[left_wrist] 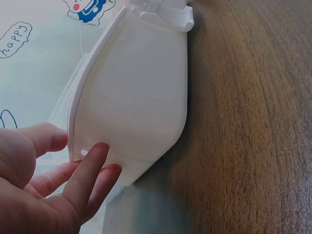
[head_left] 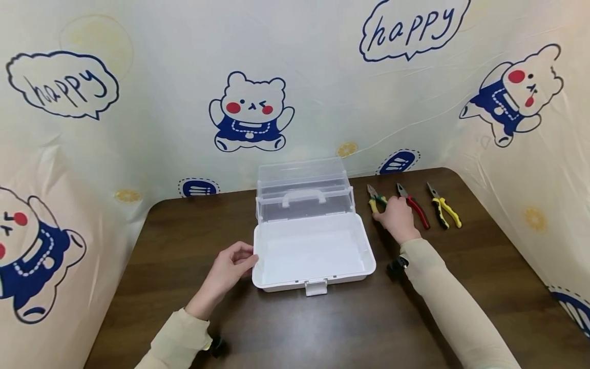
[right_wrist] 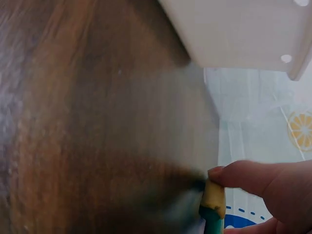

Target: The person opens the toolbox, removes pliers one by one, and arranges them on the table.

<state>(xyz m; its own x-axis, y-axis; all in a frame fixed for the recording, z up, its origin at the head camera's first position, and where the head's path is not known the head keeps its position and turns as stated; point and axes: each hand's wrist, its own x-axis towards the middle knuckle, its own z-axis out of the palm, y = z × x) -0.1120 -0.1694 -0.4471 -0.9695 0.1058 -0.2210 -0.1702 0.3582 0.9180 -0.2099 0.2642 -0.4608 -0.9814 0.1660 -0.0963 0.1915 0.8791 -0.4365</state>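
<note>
A white toolbox [head_left: 313,251] with its clear lid [head_left: 301,179] raised stands mid-table, its tray bare inside. My left hand [head_left: 232,264] holds its left side; in the left wrist view the thumb is at the rim and the fingers lie against the outer wall [left_wrist: 136,87]. To the box's right, my right hand [head_left: 398,219] grips pliers with yellow and green handles [head_left: 374,205]. The right wrist view has the thumb on a yellow handle end [right_wrist: 213,199], while the rest of the pliers is mostly out of sight there.
Red-handled pliers [head_left: 418,211] lie just right of my right hand, with yellow-and-black long-nose pliers [head_left: 443,205] further right. A latch [head_left: 316,288] hangs at the box's front. Behind the wooden table [head_left: 295,333] hangs a printed cloth [head_left: 161,128].
</note>
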